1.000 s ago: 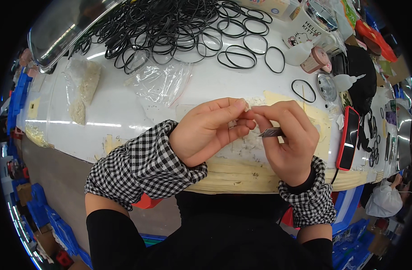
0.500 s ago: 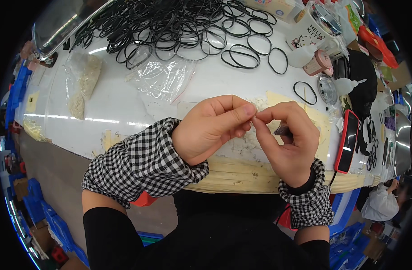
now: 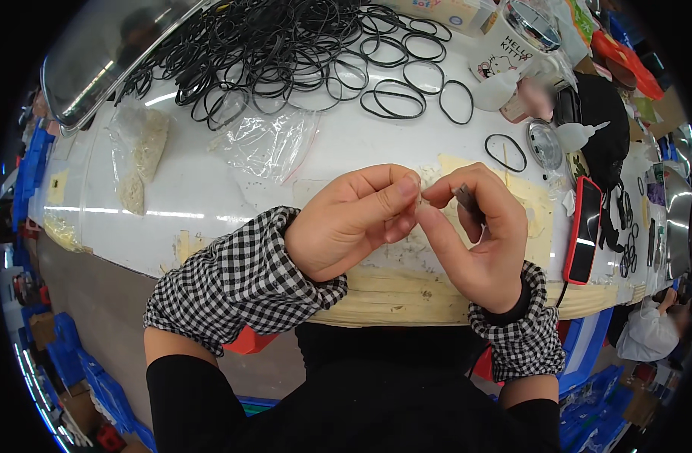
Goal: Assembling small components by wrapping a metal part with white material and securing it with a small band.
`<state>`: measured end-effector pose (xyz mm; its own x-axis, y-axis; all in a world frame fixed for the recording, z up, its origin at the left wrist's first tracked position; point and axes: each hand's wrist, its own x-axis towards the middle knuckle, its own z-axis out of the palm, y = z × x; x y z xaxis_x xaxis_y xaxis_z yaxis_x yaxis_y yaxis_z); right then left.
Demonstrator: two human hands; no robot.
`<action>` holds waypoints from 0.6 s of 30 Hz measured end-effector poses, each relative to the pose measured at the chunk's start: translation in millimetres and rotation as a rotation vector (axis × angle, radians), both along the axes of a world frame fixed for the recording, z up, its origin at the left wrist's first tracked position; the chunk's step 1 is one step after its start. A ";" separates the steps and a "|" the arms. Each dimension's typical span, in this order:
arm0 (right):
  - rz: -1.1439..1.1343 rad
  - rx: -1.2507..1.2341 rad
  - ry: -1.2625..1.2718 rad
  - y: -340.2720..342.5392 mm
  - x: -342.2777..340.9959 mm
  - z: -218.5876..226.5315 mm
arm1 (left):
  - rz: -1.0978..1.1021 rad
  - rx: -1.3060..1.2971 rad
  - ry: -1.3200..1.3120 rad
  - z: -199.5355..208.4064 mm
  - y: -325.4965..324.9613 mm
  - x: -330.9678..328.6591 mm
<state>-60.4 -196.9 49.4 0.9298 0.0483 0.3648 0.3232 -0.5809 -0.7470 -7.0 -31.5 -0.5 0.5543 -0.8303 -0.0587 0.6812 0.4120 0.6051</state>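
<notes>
My left hand (image 3: 353, 219) is closed, its thumb and forefinger pinching a tiny whitish piece (image 3: 421, 200) over the table. Close beside it, my right hand (image 3: 485, 234) has its thumb and forefinger bent toward the same piece; whether they touch it is too small to tell. Tucked in the curled fingers of that hand is a small, flat, dark grey metal tool (image 3: 464, 198), its kind unclear. Beneath both hands lie small pale scraps (image 3: 406, 253), partly hidden, on the table beside yellowish tape (image 3: 538, 204).
Black rubber rings (image 3: 263, 53) heap up at the far side, several lying loose. Clear plastic bags (image 3: 270, 143) and a bag of pale bits (image 3: 151, 143) lie left. To the right are a red-cased phone (image 3: 582, 234), a white cup (image 3: 504, 53) and squeeze bottles (image 3: 580, 134). The table's wooden edge (image 3: 406, 298) is nearest me.
My right thumb and forefinger have opened slightly, and the metal tool in that hand has tipped up into fuller view. Both hands stay close together. The whole view has shifted a little.
</notes>
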 end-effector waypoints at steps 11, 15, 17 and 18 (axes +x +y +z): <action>-0.026 -0.310 -0.108 -5.1 1.0 -6.9 | -0.056 -0.145 0.063 -1.5 -2.7 -1.1; -0.025 -0.295 -0.114 -5.6 0.8 -7.2 | -0.058 -0.194 0.091 -5.1 -4.7 -2.1; -0.024 -0.292 -0.123 -5.5 0.9 -6.9 | -0.062 -0.212 0.097 -4.8 -5.2 -2.4; -0.022 -0.288 -0.126 -5.1 1.1 -6.8 | -0.066 -0.227 0.100 -5.1 -5.2 -2.4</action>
<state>-59.2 -202.0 42.6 0.8800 0.1467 0.4518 0.3879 -0.7708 -0.5053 -9.4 -36.7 -5.6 0.4989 -0.8628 0.0814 0.7633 0.4820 0.4302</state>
